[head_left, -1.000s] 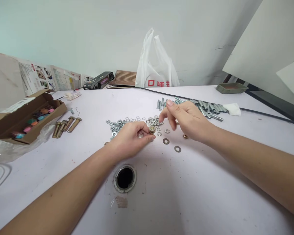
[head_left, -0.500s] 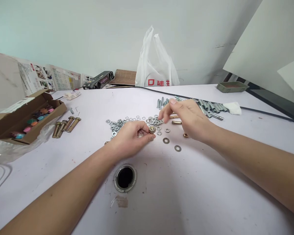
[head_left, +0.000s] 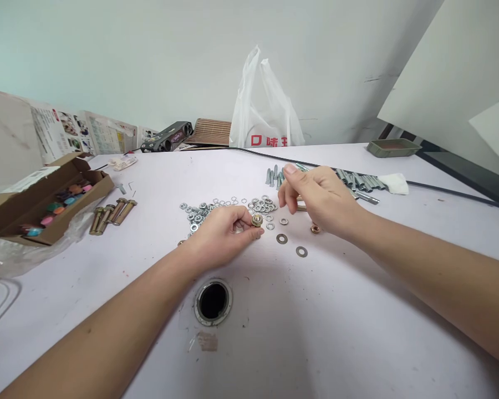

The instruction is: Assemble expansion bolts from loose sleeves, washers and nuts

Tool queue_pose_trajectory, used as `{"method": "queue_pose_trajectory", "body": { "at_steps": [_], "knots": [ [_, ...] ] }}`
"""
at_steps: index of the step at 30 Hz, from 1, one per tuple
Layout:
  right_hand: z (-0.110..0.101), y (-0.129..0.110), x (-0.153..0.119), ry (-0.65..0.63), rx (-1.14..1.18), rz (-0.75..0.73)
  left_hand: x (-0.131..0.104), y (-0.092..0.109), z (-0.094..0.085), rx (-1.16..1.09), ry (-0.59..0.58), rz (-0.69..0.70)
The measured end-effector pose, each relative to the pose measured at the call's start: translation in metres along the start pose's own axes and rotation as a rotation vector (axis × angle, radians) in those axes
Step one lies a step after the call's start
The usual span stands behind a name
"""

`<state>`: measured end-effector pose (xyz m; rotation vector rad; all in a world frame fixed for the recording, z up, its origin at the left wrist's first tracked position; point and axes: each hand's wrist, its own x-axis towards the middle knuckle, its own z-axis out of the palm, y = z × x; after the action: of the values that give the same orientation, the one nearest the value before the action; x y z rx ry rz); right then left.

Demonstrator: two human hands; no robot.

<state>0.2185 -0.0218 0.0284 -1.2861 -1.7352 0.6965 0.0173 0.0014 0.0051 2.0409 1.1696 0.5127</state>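
Observation:
Between the thumb and fingertips of my left hand [head_left: 227, 235] is a gold-coloured bolt with a nut [head_left: 256, 220], seen end-on; its shank is mostly hidden. To the right, my right hand [head_left: 320, 194] hovers with its fingers loosely bent and the thumb apart from them, and nothing shows in it. Below that hand lie a gold-coloured nut [head_left: 315, 229] and a partly covered gold-coloured bolt [head_left: 301, 208]. Two darker flat washers [head_left: 281, 239] lie in front of my hands. Beyond my left fingers is a pile of silver washers [head_left: 264, 205], with silver nuts [head_left: 194, 213] on its left.
Several gold-coloured bolts [head_left: 113, 215] lie beside an open cardboard box [head_left: 50, 208] on the left. Silver bolts [head_left: 360, 182] are heaped at the right rear, near a green tray [head_left: 393, 148]. A round hole [head_left: 213, 302] opens in the white table [head_left: 316, 332] near me.
My right hand has shifted slightly, its fingers pulling back to the right, away from the held bolt. My left hand keeps its hold almost unmoved.

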Motion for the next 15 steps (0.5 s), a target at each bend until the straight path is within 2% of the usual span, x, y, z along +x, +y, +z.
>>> {"method": "queue_pose_trajectory", "body": {
  "at_steps": [4,7,10,12,13,15],
  "knots": [
    [-0.004,0.000,0.003,-0.068,-0.154,0.092,-0.002,0.001,-0.010,-0.154,-0.007,-0.066],
    [-0.008,0.003,0.004,-0.211,-0.348,0.150,-0.002,-0.003,-0.032,-0.141,0.137,-0.058],
    [-0.007,0.012,0.002,-0.360,-0.482,0.134,0.000,-0.017,-0.062,0.029,0.352,-0.109],
    [-0.003,0.016,-0.001,-0.433,-0.514,0.163,0.001,-0.032,-0.084,0.204,0.454,-0.202],
    [-0.001,0.017,-0.003,-0.461,-0.523,0.181,0.001,-0.042,-0.095,0.299,0.487,-0.256],
    [0.001,0.016,-0.006,-0.510,-0.548,0.208,0.001,-0.063,-0.116,0.466,0.464,-0.386]
  ]
}}
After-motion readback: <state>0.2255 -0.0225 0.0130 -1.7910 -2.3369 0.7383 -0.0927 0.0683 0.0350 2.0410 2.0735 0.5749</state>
